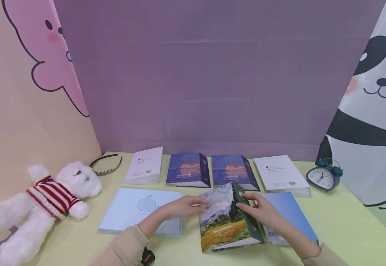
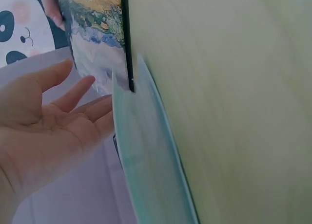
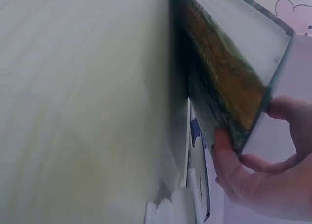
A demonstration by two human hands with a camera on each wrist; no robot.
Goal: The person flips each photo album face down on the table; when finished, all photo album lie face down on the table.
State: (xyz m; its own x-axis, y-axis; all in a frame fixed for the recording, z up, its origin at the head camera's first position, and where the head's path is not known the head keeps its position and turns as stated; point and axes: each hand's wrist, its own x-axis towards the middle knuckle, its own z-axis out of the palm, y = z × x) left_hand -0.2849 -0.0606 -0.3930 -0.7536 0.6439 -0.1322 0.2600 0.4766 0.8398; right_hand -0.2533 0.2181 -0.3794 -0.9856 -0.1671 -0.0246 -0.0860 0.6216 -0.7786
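A photo album (image 1: 217, 225) with a painted landscape cover and dark green spine is raised at a tilt above the table's near middle. My right hand (image 1: 264, 210) grips it by the spine side, thumb on one face and fingers on the other, as the right wrist view shows. Beside the album's left edge is my left hand (image 1: 187, 206), its fingers extended and the thumb apart. In the left wrist view, that hand (image 2: 53, 121) holds nothing; whether a fingertip touches the cover is hard to tell. Partly beneath my left forearm lies a pale blue whale album (image 1: 123, 210).
Two blue seascape albums (image 1: 183, 168) stand at the back between white albums (image 1: 144, 164). A blue album (image 1: 289, 210) lies right of the raised one. An alarm clock (image 1: 322, 177) stands far right; a white teddy bear (image 1: 51, 195) and a headband (image 1: 108, 171) lie left.
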